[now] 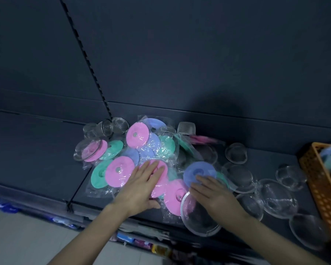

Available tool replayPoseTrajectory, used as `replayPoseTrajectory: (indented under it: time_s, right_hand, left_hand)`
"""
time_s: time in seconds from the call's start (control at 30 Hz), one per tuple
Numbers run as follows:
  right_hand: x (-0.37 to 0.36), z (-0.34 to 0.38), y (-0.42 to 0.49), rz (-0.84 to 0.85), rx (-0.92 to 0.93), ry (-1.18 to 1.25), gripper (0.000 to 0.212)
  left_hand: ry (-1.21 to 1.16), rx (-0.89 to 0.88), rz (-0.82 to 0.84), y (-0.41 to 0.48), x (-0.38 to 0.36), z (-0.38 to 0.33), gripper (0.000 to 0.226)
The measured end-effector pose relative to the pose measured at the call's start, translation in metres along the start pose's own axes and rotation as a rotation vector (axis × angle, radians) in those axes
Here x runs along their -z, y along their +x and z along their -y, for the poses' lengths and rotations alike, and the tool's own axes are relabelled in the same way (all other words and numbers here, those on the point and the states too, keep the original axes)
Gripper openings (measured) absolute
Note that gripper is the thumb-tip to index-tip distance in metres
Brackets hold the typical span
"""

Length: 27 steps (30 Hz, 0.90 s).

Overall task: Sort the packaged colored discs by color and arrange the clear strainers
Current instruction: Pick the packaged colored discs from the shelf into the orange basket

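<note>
Pressing pink disc (pixel 163 178), left hand (pixel 141 186) flat, clear strainer (pixel 197 220) at shelf edge (pixel 36 196)

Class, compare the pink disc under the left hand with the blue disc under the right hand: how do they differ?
Colour: the pink disc is pink, the blue disc blue. Cover: the left hand lies flat across the pink disc, hiding much of it; the right hand touches the blue disc with fingertips only, leaving most visible. Both are round, flat and wrapped in clear plastic.
</note>
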State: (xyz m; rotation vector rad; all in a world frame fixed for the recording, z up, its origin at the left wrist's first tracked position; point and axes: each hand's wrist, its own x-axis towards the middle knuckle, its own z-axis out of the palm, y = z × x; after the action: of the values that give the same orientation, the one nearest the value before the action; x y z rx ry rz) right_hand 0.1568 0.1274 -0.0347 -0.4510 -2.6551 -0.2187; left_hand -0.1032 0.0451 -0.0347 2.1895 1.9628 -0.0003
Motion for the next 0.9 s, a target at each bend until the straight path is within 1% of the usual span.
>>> replayPoseTrajectory:
  time_s: [0.07, 0.17, 0.3, 0.4, 0.47, 0.5, 0.53, 0.6, 0.7, 0.73, 0.77, 0.8, 0.83, 0.87, 0.9]
  right_hand:
    - [0.002, -0.006, 0.0, 0.024, -0.003, -0.03, 0.035]
    - [0.007, -0.02, 0.001, 0.027, -0.026, -0.065, 0.035]
    - [0.011, -0.037, -0.004, 0.021, -0.064, -0.136, 0.026]
    - [0.017, -0.041, -0.011, 0.079, -0.165, -0.126, 0.038]
    - [0.02, -0.042, -0.013, 0.115, -0.291, -0.06, 0.05]
    - [0.022, -0.042, -0.012, 0.108, -0.365, 0.011, 0.052]
    - [0.025, -0.039, -0.01, 0.076, -0.435, 0.095, 0.051]
    - [0.032, -0.034, 0.0, -0.044, -0.525, 0.214, 0.047]
    - [0.041, -0.024, 0.02, -0.162, -0.664, 0.301, 0.044]
    - [0.043, -0.018, 0.026, -0.192, -0.683, 0.313, 0.044]
    - [0.045, -0.009, 0.032, -0.222, -0.664, 0.313, 0.044]
    - [0.046, 0.0, 0.036, -0.237, -0.606, 0.308, 0.046]
    - [0.046, 0.011, 0.039, -0.215, -0.525, 0.312, 0.048]
    - [0.044, 0.023, 0.04, -0.133, -0.458, 0.336, 0.05]
    - [0.039, 0.034, 0.04, 0.009, -0.428, 0.369, 0.049]
  left_hand:
    - [-0.013, -0.011, 0.011, 0.0, 0.0, 0.004, 0.122]
    - [-0.011, -0.033, 0.005, 0.0, 0.002, 0.008, 0.129]
    - [-0.01, -0.05, -0.048, -0.001, 0.004, 0.007, 0.111]
    - [-0.08, -0.061, -0.153, -0.003, 0.004, 0.006, 0.095]
    - [-0.149, -0.055, -0.235, -0.004, 0.004, 0.004, 0.084]
    - [-0.192, -0.042, -0.273, -0.004, 0.005, 0.003, 0.079]
    - [-0.235, -0.026, -0.309, -0.004, 0.006, 0.002, 0.076]
    - [-0.318, 0.012, -0.375, -0.003, 0.009, 0.0, 0.069]
    - [-0.398, 0.063, -0.42, -0.001, 0.01, -0.001, 0.059]
    - [-0.413, 0.067, -0.434, -0.001, 0.01, -0.001, 0.057]
    - [-0.427, 0.068, -0.447, 0.0, 0.01, -0.002, 0.056]
    - [-0.439, 0.065, -0.461, 0.0, 0.01, -0.003, 0.055]
    - [-0.446, 0.06, -0.473, -0.001, 0.009, -0.004, 0.056]
    - [-0.452, 0.052, -0.484, -0.001, 0.008, -0.005, 0.057]
    - [-0.457, 0.045, -0.493, -0.002, 0.007, -0.006, 0.058]
